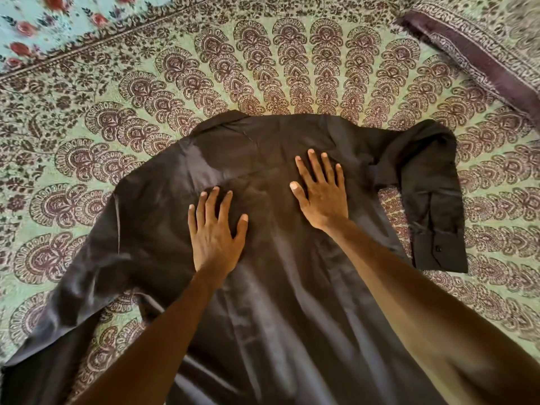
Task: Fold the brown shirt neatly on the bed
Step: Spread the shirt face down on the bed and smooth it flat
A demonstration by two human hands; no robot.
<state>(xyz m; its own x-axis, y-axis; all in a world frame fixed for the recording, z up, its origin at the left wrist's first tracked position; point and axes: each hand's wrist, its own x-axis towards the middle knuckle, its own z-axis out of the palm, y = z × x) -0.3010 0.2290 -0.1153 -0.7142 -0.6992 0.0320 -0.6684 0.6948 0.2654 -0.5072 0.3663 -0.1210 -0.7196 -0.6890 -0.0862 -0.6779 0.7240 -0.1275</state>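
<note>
pressing flat on the brown shirt [263,147], left hand [216,232] and right hand [321,194], fingers spread, patterned bed [263,54]

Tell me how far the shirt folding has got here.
Early stage. Done: the shirt lies spread back-up on the bed. In hand: left hand and right hand press flat, smoothing its back. Left: both sleeves, the right sleeve doubled over, and the body fold.
</note>
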